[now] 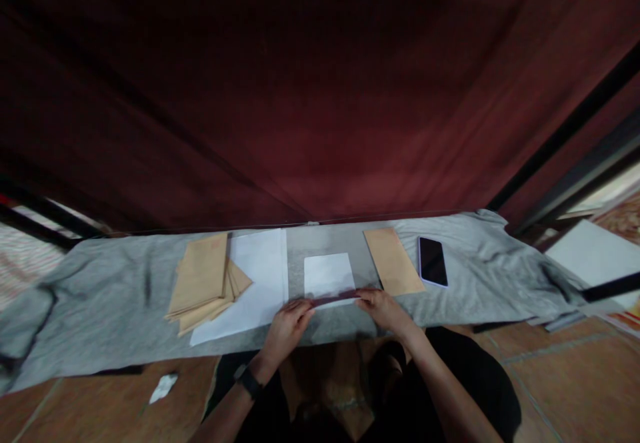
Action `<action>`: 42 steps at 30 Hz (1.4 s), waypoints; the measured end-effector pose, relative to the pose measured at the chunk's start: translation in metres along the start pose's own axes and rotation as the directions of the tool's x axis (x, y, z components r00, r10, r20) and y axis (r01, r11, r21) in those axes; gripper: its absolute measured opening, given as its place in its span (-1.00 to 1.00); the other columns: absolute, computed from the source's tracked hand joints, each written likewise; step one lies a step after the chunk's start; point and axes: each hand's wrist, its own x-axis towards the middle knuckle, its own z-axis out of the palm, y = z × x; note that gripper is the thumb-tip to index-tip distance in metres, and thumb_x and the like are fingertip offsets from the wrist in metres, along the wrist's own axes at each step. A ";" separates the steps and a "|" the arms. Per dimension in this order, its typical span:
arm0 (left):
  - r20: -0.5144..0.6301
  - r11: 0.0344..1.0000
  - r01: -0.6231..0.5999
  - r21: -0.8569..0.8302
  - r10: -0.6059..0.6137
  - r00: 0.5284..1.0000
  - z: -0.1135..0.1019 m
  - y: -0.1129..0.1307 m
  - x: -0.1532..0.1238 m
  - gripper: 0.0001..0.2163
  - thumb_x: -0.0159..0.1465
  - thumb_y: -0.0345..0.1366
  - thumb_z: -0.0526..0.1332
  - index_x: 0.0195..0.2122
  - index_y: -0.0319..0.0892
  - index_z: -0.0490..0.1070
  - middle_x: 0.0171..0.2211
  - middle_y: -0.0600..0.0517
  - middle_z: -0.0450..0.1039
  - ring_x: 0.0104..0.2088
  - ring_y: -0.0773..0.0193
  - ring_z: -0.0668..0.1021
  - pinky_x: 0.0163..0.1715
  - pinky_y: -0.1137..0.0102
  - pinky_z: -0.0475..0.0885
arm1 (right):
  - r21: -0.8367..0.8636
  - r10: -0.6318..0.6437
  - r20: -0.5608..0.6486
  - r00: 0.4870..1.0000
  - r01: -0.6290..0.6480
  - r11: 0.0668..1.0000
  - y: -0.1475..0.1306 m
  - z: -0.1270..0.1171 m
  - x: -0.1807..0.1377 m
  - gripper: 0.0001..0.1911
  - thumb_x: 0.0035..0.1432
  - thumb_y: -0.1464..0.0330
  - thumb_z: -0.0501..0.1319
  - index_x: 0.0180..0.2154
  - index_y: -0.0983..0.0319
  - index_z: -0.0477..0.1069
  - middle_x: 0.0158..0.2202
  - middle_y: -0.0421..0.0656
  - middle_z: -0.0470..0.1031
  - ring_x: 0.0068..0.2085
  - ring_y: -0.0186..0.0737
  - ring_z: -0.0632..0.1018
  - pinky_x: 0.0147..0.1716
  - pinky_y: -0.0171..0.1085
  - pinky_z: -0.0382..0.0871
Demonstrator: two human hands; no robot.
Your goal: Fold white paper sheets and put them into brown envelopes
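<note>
Pinching white paper at its near edge, hands nearly closed, dark strip between them indistinct.

Working from the white sheet: left of it, narrow strip of bare gray cloth, then larger white paper, partly under piled envelopes. Wide cloth past those, wrinkled. Right of it: another slim gap, then single envelope, phone just beyond. Far side: short cloth strip, then red panel blocks. Near edge: left hand and right hand occupy both corners. Above: open.
</note>
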 end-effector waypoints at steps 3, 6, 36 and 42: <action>-0.018 0.997 0.036 -0.074 -0.038 0.999 0.000 0.001 -0.003 -0.72 0.41 -0.10 0.11 -0.10 -0.09 0.56 -0.10 -0.04 0.62 -0.05 0.17 0.60 0.03 0.25 0.49 | -0.034 0.045 0.020 0.999 -0.044 0.998 -0.002 -0.004 0.002 -0.78 0.33 0.35 0.15 -0.26 0.19 0.59 -0.29 -0.12 0.65 -0.23 -0.16 0.63 -0.22 -0.31 0.42; -0.021 0.980 0.138 -0.142 -0.143 0.990 -0.002 -0.002 -0.001 -0.69 0.37 -0.03 0.12 -0.15 -0.11 0.56 -0.15 -0.05 0.62 -0.10 0.14 0.61 -0.02 0.26 0.49 | -0.036 0.076 -0.006 0.997 -0.076 0.996 -0.001 -0.002 0.005 -0.72 0.35 0.31 0.11 -0.33 0.20 0.55 -0.37 -0.15 0.61 -0.31 -0.20 0.60 -0.30 -0.34 0.35; -0.071 0.752 0.520 0.404 -0.541 0.838 0.010 -0.001 0.091 -0.68 0.45 -0.15 0.00 -0.03 -0.13 0.50 -0.28 -0.11 0.64 -0.27 0.13 0.66 -0.34 0.37 0.39 | -0.439 0.345 -0.374 0.861 -0.492 0.751 -0.009 0.019 0.069 -0.53 0.45 0.13 -0.01 -0.22 0.27 0.54 -0.33 0.05 0.64 -0.29 -0.11 0.67 -0.32 -0.30 0.40; -0.063 0.732 0.492 0.471 -0.528 0.847 0.006 0.007 0.097 -0.64 0.47 -0.16 -0.07 0.01 -0.15 0.47 -0.30 -0.13 0.63 -0.29 0.09 0.66 -0.31 0.33 0.43 | -0.431 0.324 -0.401 0.857 -0.489 0.759 -0.010 0.019 0.069 -0.54 0.46 0.16 -0.03 -0.18 0.29 0.54 -0.34 0.07 0.63 -0.30 -0.13 0.66 -0.31 -0.29 0.42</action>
